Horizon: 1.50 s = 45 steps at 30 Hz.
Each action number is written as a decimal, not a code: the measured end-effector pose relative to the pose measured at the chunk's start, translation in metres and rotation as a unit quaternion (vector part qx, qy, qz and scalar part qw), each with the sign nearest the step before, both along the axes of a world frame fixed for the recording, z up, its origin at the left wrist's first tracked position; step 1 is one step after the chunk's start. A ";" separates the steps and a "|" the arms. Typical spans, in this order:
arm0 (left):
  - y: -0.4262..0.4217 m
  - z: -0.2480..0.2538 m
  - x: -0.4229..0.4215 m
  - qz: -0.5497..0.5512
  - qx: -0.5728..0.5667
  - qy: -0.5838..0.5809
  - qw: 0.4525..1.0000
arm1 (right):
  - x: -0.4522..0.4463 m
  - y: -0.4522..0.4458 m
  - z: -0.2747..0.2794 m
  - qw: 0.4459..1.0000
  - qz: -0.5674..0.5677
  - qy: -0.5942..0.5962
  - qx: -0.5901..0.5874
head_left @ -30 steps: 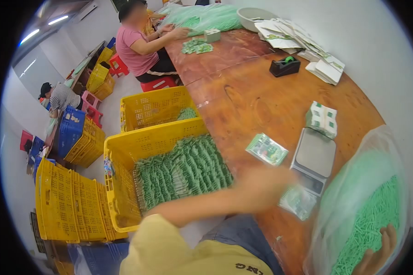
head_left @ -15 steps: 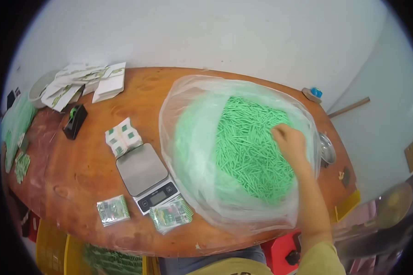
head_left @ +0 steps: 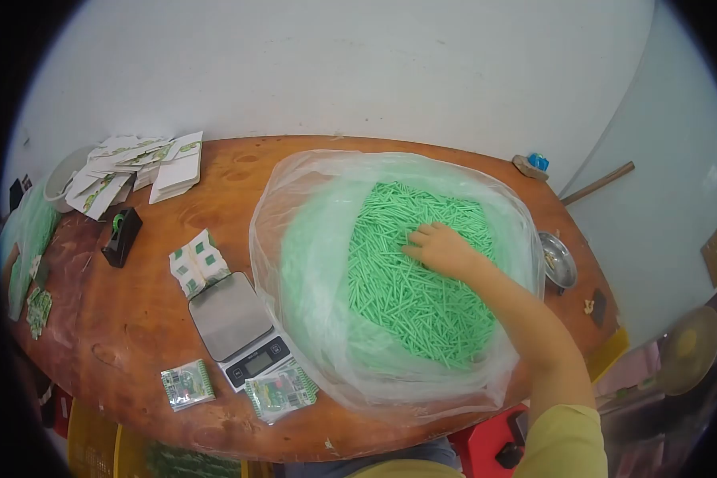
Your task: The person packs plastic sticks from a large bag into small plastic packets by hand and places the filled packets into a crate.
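My right hand (head_left: 442, 250) rests over a heap of thin light-green sticks (head_left: 406, 307), its fingers bent down and slightly apart against them. Nothing lifted shows in those fingers. A large clear plastic bag (head_left: 315, 342) lies open around the sticks, its rim folded outward. Left of the bag is a digital kitchen scale (head_left: 231, 317) with a bare metal plate. Filled clear packets of green sticks (head_left: 281, 392) lean against the scale's front edge. Another such packet (head_left: 187, 385) lies further left. My left hand is out of the frame.
Behind the scale sits a banded bundle of white-and-green cards (head_left: 199, 263). A tape dispenser (head_left: 122, 237) and a tub heaped with white cartons (head_left: 131, 171) stand back left. To the bag's right is a metal bowl (head_left: 559, 259). Yellow crates (head_left: 95, 442) sit below the table (head_left: 135, 319).
My right hand has moved left from the right side of the heap towards its middle. Its fingers have gone from curled together to more spread. The view has shifted slightly.
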<state>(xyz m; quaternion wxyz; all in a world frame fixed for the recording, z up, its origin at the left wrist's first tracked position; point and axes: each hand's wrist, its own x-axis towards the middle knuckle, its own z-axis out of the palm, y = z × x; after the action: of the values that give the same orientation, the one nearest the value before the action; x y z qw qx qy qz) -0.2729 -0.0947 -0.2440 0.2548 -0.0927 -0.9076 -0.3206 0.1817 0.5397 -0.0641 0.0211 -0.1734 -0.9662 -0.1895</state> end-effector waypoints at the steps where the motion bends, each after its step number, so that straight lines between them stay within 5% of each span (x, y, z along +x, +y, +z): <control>1: 0.001 0.002 -0.006 -0.002 0.004 0.009 1.000 | 0.001 -0.002 0.001 0.999 0.024 -0.006 0.029; 5: 0.067 0.077 0.040 -0.088 -0.006 0.099 0.991 | 0.016 0.002 0.003 0.995 0.056 0.047 0.071; 9: 0.144 0.132 0.083 -0.238 0.116 0.100 0.959 | 0.026 0.011 0.024 0.989 -0.101 0.102 -0.042; 11: 0.191 0.151 0.111 -0.334 0.172 0.090 0.923 | 0.017 0.003 0.043 0.947 -0.250 0.096 -0.179; 16: 0.288 0.143 0.171 -0.612 0.142 0.076 0.774 | 0.011 -0.017 0.050 0.937 -0.223 0.145 -0.226; 23: 0.307 0.129 0.244 -0.616 0.190 -0.100 0.758 | 0.001 -0.059 0.002 0.900 -0.297 0.243 -0.206; 26: 0.303 0.127 0.245 -0.631 0.162 -0.144 0.745 | -0.016 -0.061 0.003 0.906 -0.326 0.087 -0.256; 28: 0.303 0.132 0.241 -0.647 0.143 -0.161 0.731 | -0.008 -0.054 -0.001 0.926 -0.266 0.140 -0.227; 31: 0.328 0.155 0.237 -0.657 0.153 -0.163 0.720 | 0.002 -0.051 0.014 0.910 -0.216 0.235 -0.266; 34: 0.401 0.197 0.241 -0.712 0.214 0.035 0.668 | -0.005 -0.055 0.005 0.922 -0.132 0.305 -0.201; 36: 0.450 0.229 0.253 -0.705 0.189 0.097 0.677 | -0.012 -0.063 0.006 0.923 -0.107 0.316 -0.193; 38: 0.495 0.235 0.280 -0.691 0.019 0.156 0.705 | -0.016 -0.078 0.018 0.903 -0.140 0.297 -0.278; 41: 0.530 0.220 0.306 -0.794 -0.164 -0.091 0.579 | -0.009 -0.067 -0.009 0.928 -0.111 0.279 -0.219; 44: 0.548 0.196 0.308 -0.723 0.264 -0.241 0.591 | -0.009 -0.081 0.040 0.754 -0.172 0.493 -0.398; 45: 0.545 0.199 0.321 -0.691 0.351 -0.400 0.488 | -0.018 -0.082 0.034 0.716 -0.124 0.572 -0.380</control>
<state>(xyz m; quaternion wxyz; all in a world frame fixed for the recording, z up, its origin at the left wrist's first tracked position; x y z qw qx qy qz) 0.0482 0.4506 -0.0454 -0.4279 -0.4550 -0.3683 -0.6886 0.1638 0.4572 -0.0297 0.4784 -0.3601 -0.7306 0.3281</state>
